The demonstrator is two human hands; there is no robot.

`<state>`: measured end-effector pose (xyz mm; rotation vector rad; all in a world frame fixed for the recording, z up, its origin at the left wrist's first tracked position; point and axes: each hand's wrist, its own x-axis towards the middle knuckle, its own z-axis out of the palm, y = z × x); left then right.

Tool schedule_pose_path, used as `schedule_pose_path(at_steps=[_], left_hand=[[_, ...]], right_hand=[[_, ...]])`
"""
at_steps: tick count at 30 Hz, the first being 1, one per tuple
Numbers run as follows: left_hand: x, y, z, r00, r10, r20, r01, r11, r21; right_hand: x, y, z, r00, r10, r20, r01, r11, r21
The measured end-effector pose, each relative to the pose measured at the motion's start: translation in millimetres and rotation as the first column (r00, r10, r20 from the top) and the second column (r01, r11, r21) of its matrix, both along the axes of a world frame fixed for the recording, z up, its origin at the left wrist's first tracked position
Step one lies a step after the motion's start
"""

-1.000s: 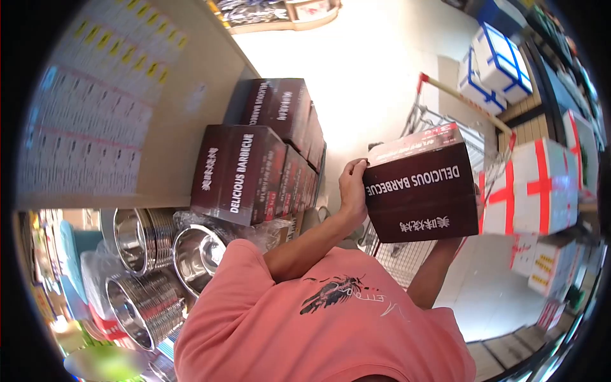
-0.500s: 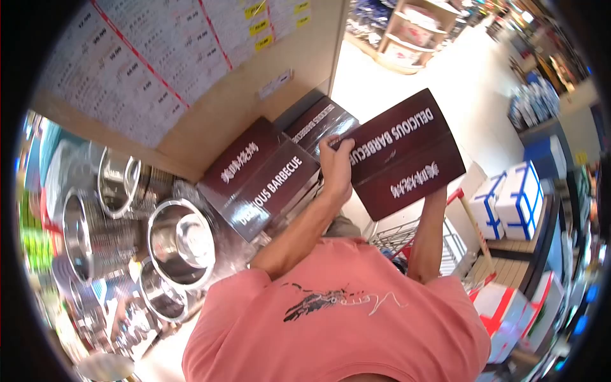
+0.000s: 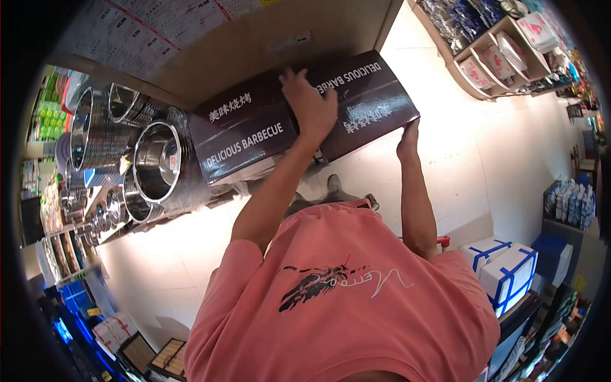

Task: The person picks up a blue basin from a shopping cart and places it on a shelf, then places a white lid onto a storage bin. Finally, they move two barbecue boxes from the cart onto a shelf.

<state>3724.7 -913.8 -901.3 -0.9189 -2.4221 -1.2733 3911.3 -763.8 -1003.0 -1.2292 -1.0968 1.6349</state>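
A dark brown barbecue box (image 3: 368, 105), lettered "DELICIOUS BARBECUE", lies beside a matching barbecue box (image 3: 245, 130) against the wooden panel. My left hand (image 3: 310, 105) is over the seam between the two, its fingers spread and lifted at the near box edge. At the lower right corner of the right-hand box, my right hand (image 3: 408, 140) grips the edge; its fingertips are partly hidden by the cardboard.
Stacked steel basins (image 3: 156, 162) stand left of the boxes. A panel with price sheets (image 3: 172, 22) rises behind. To the right are white boxes with blue straps (image 3: 514, 274) and a shelf unit (image 3: 503, 60).
The held box has moved left and away from me, down beside the other box. My left hand has loosened from its edge and spread its fingers; the view has turned.
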Motion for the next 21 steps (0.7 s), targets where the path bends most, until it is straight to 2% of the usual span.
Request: schedule_pose_path(at_steps=[1, 2, 3, 4, 6, 7, 9, 10, 11, 12, 15, 16, 18, 20, 21], left_hand=[[13.0, -2.9, -2.3, 0.987, -0.159, 0.014, 0.158, 0.985, 0.069], [30.6, -10.9, 8.3, 0.967, -0.254, -0.015, 0.253, 0.966, -0.045], [47.1, -21.3, 19.0, 0.937, -0.347, -0.038, 0.337, 0.928, -0.158], [62.2, -35.1, 20.5, 0.943, -0.331, -0.039, 0.322, 0.934, -0.155], [82.7, -55.0, 21.3, 0.826, -0.56, -0.071, 0.483, 0.767, -0.422], [83.7, -59.0, 15.1, 0.83, -0.553, -0.068, 0.478, 0.769, -0.425], [78.8, -64.5, 7.2, 0.854, -0.477, -0.208, 0.233, 0.708, -0.666], [73.9, -67.6, 3.5, 0.862, -0.464, -0.204, 0.225, 0.711, -0.667], [64.8, -69.3, 10.8, 0.869, -0.468, -0.161, 0.252, 0.697, -0.671], [55.3, -70.7, 16.0, 0.872, -0.475, -0.118, 0.279, 0.681, -0.677], [28.9, -68.2, 21.3, 0.9, -0.411, -0.147, 0.208, 0.698, -0.685], [27.4, -69.2, 21.9, 0.91, -0.387, -0.147, 0.19, 0.707, -0.681], [32.3, -68.1, 20.9, 0.901, -0.395, -0.182, 0.163, 0.695, -0.7], [46.3, -72.7, 7.4, 0.846, -0.443, -0.295, 0.19, 0.769, -0.61], [55.1, -78.3, -5.6, 0.784, -0.562, -0.264, 0.435, 0.8, -0.413]], right_hand=[[-1.0, 1.4, -3.7, 0.997, 0.047, -0.068, -0.051, 0.997, -0.058], [-4.7, 5.7, -6.4, 0.986, 0.092, -0.141, -0.107, 0.989, -0.106], [-3.9, 8.9, -11.1, 0.985, 0.113, -0.134, -0.124, 0.989, -0.079], [0.3, 11.6, -21.1, 0.982, 0.13, -0.134, -0.141, 0.987, -0.075], [6.7, 17.6, -35.9, 0.966, 0.204, -0.159, -0.212, 0.977, -0.036], [9.5, 19.3, -39.6, 0.954, 0.225, -0.196, -0.242, 0.968, -0.063], [3.7, 17.6, -50.1, 0.946, 0.209, -0.247, -0.233, 0.97, -0.071], [-0.5, 15.0, -56.8, 0.938, 0.186, -0.294, -0.22, 0.972, -0.085], [-12.3, 8.8, -55.8, 0.953, 0.067, -0.294, -0.1, 0.99, -0.102], [-19.5, 6.5, -61.9, 0.952, 0.079, -0.295, -0.115, 0.988, -0.105], [-42.0, -2.5, -69.9, 0.998, 0.049, -0.038, -0.05, 0.998, -0.031], [-41.5, -5.8, -71.4, 0.998, 0.048, -0.04, -0.05, 0.997, -0.051], [-45.7, -10.1, -70.6, 1.0, -0.001, -0.024, 0.001, 1.0, -0.011], [-47.2, -7.7, -74.9, 0.997, -0.043, -0.06, 0.043, 0.999, 0.001], [-46.2, -3.5, -77.0, 0.999, -0.003, -0.051, 0.003, 1.0, 0.009]])
